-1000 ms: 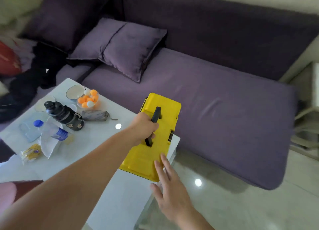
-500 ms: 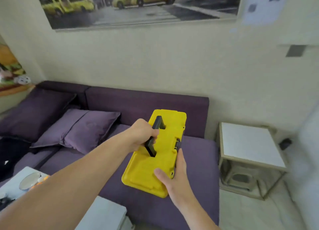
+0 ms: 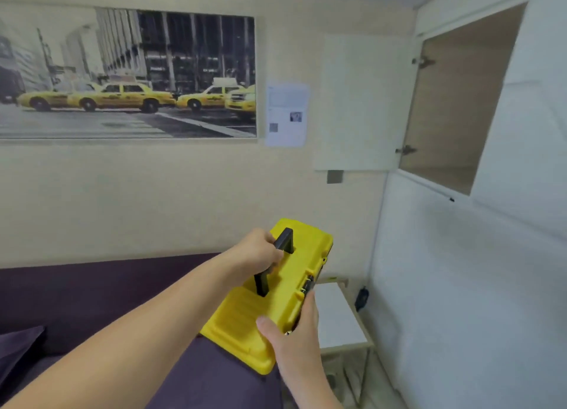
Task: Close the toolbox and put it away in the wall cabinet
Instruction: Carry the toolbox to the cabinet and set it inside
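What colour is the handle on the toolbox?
Black, on the yellow toolbox; the handle shows in the head view.

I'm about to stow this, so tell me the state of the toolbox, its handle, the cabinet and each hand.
toolbox: lid shut, held in the air, tilted
handle: raised, gripped
wall cabinet: open, nothing visible inside
cabinet door: swung back flat by the wall
left hand: closed on handle
right hand: gripping toolbox's near right edge
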Action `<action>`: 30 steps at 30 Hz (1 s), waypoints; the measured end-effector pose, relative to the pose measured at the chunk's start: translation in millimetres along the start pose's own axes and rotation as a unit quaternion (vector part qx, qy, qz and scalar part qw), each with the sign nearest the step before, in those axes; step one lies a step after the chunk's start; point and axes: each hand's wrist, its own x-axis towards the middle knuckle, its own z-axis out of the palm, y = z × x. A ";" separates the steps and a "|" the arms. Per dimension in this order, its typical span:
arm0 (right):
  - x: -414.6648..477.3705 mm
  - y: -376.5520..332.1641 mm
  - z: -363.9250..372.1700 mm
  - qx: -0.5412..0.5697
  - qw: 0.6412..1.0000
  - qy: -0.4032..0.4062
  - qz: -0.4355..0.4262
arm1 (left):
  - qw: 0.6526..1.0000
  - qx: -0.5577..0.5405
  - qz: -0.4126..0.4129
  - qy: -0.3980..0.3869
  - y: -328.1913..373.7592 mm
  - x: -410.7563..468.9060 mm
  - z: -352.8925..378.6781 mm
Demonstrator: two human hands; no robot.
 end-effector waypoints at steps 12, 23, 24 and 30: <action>133.2 -36.7 -180.6 -0.046 0.992 0.102 -0.056 | 0.996 -0.037 0.063 -0.051 152.5 122.4 121.4; 318.3 -65.8 -257.6 -0.080 0.983 0.118 -0.119 | 0.987 -0.029 0.142 -0.062 268.5 288.6 152.2; 338.9 -66.1 -260.0 -0.087 0.980 0.126 -0.126 | 0.986 -0.027 0.148 -0.070 275.6 309.4 152.2; 473.6 -65.2 -269.9 -0.087 0.971 0.174 -0.142 | 0.974 -0.020 0.192 -0.115 318.8 444.8 161.9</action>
